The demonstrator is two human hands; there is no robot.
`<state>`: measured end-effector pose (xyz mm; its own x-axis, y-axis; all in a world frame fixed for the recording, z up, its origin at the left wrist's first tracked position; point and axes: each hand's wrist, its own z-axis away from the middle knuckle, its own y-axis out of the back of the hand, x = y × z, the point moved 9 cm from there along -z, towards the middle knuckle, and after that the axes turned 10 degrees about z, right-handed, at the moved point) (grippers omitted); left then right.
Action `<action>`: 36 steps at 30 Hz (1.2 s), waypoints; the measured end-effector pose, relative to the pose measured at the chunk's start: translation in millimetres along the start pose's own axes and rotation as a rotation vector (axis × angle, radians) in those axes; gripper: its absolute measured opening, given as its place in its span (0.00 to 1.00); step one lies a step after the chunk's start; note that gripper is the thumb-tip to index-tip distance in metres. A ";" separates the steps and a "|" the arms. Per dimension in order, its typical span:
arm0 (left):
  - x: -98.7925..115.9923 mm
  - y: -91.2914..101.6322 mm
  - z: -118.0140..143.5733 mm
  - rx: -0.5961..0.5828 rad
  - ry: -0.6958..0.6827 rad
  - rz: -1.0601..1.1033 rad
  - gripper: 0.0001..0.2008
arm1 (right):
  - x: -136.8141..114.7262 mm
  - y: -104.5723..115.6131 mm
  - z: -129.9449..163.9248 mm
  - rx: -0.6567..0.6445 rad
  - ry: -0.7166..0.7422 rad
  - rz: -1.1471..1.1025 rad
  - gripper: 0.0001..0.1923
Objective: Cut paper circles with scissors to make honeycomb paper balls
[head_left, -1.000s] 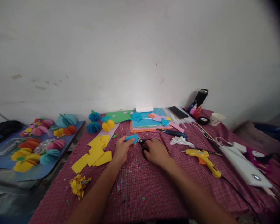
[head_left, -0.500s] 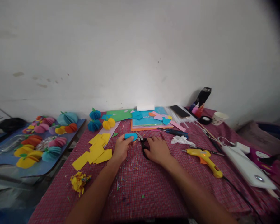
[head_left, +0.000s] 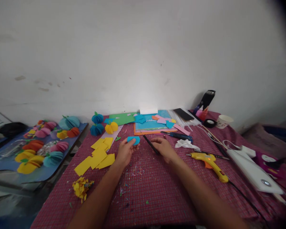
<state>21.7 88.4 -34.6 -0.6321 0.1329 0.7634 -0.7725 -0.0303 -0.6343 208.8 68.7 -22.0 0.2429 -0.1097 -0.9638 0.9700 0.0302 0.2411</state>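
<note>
The left hand (head_left: 125,152) pinches a blue paper piece (head_left: 133,140) between thumb and fingertips, just above the checked cloth (head_left: 157,190); the piece is a flattened oval, its long side running left to right. The right hand (head_left: 163,149) grips black scissors (head_left: 150,144), blades together, their length slanting away and leftward, tips pointing toward the blue piece without touching it. Yellow paper squares (head_left: 97,157) lie left; a yellow glue gun (head_left: 209,162) right.
</note>
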 end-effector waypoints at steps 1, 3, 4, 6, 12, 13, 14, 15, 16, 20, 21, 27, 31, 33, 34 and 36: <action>-0.4 -1.8 0.8 -0.013 0.005 0.012 0.16 | 3.4 -3.5 -0.3 -0.040 -0.047 -0.192 0.11; -1.0 -5.9 2.4 -0.045 0.012 0.026 0.16 | 5.3 -12.1 1.7 -0.118 -0.101 -0.462 0.14; -1.1 -7.7 3.1 -0.057 0.013 0.027 0.16 | 4.6 -16.3 3.5 -0.155 -0.110 -0.543 0.15; -0.6 -8.7 4.0 -0.059 0.008 0.027 0.16 | 3.0 -24.4 7.6 -0.221 -0.118 -0.639 0.16; 2.0 -6.6 3.2 -0.046 -0.005 0.044 0.16 | -2.2 -35.6 12.7 -0.297 -0.102 -0.779 0.12; 2.3 -6.1 2.7 -0.046 -0.006 0.046 0.16 | -2.4 -36.1 12.6 -0.302 -0.110 -0.802 0.11; 2.4 -5.6 2.2 -0.044 -0.006 0.047 0.16 | -2.5 -36.7 12.6 -0.308 -0.124 -0.828 0.11; 2.6 -5.2 1.7 -0.042 -0.007 0.045 0.16 | -2.7 -37.7 12.8 -0.319 -0.141 -0.853 0.11; 2.7 -4.8 1.3 -0.040 -0.008 0.042 0.16 | -3.3 -39.0 13.4 -0.336 -0.161 -0.876 0.11; 4.7 -3.5 0.7 -0.025 -0.021 0.039 0.16 | -7.5 -44.2 18.4 -0.412 -0.218 -0.901 0.11; 5.2 -3.5 0.9 -0.025 -0.025 0.043 0.16 | -7.5 -44.6 19.4 -0.417 -0.229 -0.886 0.11; 7.4 -5.0 2.1 -0.040 -0.041 0.055 0.16 | 2.2 -48.5 21.6 -0.438 -0.275 -0.756 0.14; 10.2 -2.4 0.6 -0.025 -0.070 0.056 0.17 | -1.5 -52.6 22.6 -0.471 -0.190 -0.726 0.13; 11.4 -1.2 -0.1 -0.020 -0.076 0.064 0.17 | -5.1 -49.6 22.1 -0.421 -0.129 -0.702 0.15; 12.2 -0.7 -0.2 -0.017 -0.080 0.067 0.18 | -6.7 -47.5 21.8 -0.388 -0.101 -0.687 0.16; 14.3 0.2 -0.2 -0.007 -0.093 0.068 0.19 | -10.0 -42.4 20.9 -0.317 -0.035 -0.637 0.18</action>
<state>12.5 90.5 -23.9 -0.6863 0.0385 0.7263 -0.7273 -0.0295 -0.6857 165.4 47.7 -20.2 -0.3658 -0.2337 -0.9009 0.8773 0.2367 -0.4176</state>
